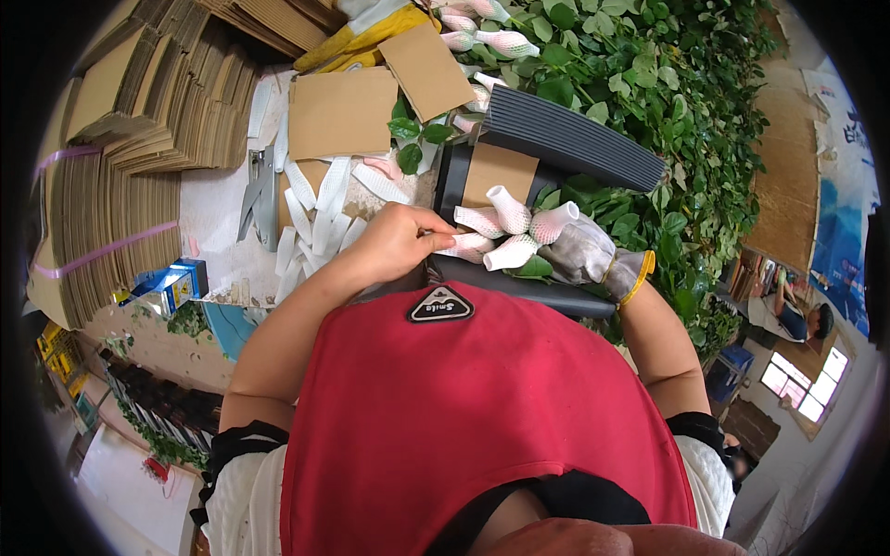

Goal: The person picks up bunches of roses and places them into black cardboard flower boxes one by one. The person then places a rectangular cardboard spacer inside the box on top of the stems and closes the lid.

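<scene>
My bare left hand (396, 240) has thumb and forefinger pinched at the tip of one white foam net sleeve (467, 246), over a flower bud. My right hand (580, 251), in a grey work glove with a yellow cuff, is closed around a small bunch of sleeved flower buds (511, 208) from the right; the stems are hidden. The bunch lies over a dark ribbed trough (570, 139), in which a cardboard piece (500, 174) lies. Loose white foam sleeves (323, 222) are scattered left of my left hand.
A grey stapler (263, 198) lies beside stacked cardboard sheets (111, 215). Cardboard pieces (341, 115) and a yellow-white glove (361, 35) lie farther back. Leafy stems (646, 90) heap on the right. A blue box (184, 281) sits at left; another person (786, 313) is far right.
</scene>
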### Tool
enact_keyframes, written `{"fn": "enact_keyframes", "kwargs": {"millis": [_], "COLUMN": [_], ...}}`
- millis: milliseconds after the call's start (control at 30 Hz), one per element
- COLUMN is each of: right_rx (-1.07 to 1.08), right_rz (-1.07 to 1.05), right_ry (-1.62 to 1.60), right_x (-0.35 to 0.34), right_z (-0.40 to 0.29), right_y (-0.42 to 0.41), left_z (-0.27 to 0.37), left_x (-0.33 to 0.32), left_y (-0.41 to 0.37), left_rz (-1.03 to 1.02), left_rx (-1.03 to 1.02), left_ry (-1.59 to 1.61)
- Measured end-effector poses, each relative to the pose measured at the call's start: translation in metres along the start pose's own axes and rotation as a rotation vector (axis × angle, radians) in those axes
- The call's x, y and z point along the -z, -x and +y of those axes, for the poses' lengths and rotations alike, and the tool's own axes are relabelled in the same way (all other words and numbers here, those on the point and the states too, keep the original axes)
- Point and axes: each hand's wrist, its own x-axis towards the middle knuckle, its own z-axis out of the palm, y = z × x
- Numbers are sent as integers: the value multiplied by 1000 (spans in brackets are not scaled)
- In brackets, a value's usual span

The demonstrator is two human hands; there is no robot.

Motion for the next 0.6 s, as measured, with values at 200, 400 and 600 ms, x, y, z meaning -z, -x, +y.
{"fn": "enact_keyframes", "kwargs": {"millis": [200,400,600], "right_rx": [69,105,122], "right_rz": [26,44,-28], "right_ry": [7,30,133], "right_x": [-2,-9,-17], "right_z": [2,10,24], "right_y": [5,2,10], "left_z": [0,22,19], "left_x": [113,-2,82], "left_y": [25,-16,-6], "left_rz": [35,-27,133], "left_rx": [159,-263,-81], "left_ry": [-394,-303,-162]}}
